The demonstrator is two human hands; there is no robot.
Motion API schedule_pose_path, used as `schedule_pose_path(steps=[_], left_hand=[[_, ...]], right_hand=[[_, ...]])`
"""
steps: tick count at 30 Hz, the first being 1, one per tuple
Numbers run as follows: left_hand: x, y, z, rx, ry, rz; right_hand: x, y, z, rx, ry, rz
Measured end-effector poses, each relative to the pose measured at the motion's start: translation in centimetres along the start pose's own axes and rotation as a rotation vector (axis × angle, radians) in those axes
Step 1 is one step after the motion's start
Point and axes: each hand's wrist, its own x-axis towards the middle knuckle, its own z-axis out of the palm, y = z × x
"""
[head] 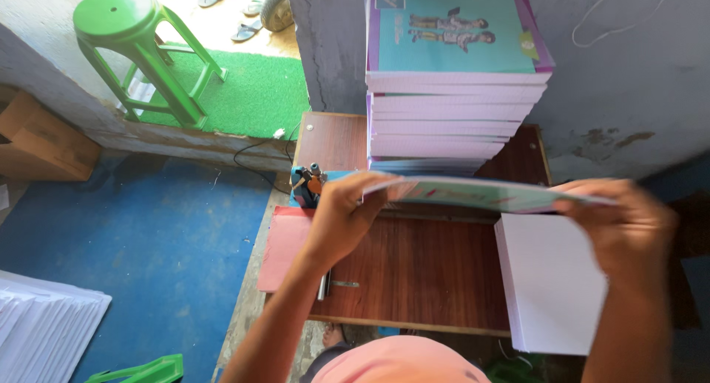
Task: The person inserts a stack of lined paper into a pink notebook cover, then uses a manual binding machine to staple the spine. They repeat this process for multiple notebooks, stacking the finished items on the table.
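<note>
Left hand [347, 213]: closed on the left end of a thin book [481, 193], thumb on top and fingers curled under the edge.
Right hand [625, 224]: grips the right end of the same book; it is blurred, so the exact lie of the fingers is hard to read.
Book: held flat and nearly edge-on above the worktop [414, 272], stretched between both hands, its teal cover with a pinkish edge facing up; it touches nothing but the hands.
Stack [451, 80]: a tall pile of like books (teal covers, purple spines) stands at the far side of the worktop against the grey wall [636, 80], just behind the held book.
Paper block [551, 283]: a thick white block of sheets lies on the right part of the worktop, below the right hand, its near end overhanging the edge.
Red sheet [285, 246]: lies at the left edge of the worktop, under the left forearm, partly hanging over.
Tool [309, 183]: a small blue and orange device sits at the left edge, just beside the left hand; possibly a stapler.
Floor [148, 242]: blue, with a white paper pile [44, 324] at lower left and a cardboard box [41, 139] further back.
Stool [140, 50]: green plastic, on a green mat [251, 95] at upper left, well apart from the worktop.
</note>
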Motion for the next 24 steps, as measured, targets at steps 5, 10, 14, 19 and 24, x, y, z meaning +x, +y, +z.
schedule_pose_path(steps=[5, 10, 14, 19, 24], left_hand=[[-6.0, -9.0, 3.5, -0.291, 0.037, -0.391], [-10.4, -16.0, 5.5, -0.372, 0.058, -0.507], [-12.1, -18.6, 6.3, -0.362, 0.029, -0.511], [-13.1, -19.0, 7.2, -0.385, 0.083, -0.444], [-12.9, -17.7, 8.0, -0.536, 0.274, -0.422]], right_hand=[[-4.1, 3.7, 5.8, 0.378, -0.008, 0.333], [-7.9, 8.3, 9.6, 0.372, 0.016, 0.416], [-9.8, 10.2, 11.0, 0.424, 0.022, 0.444], [-10.5, 10.0, 11.2, 0.435, 0.025, 0.478], [-10.4, 9.6, 11.4, 0.476, 0.002, 0.461]])
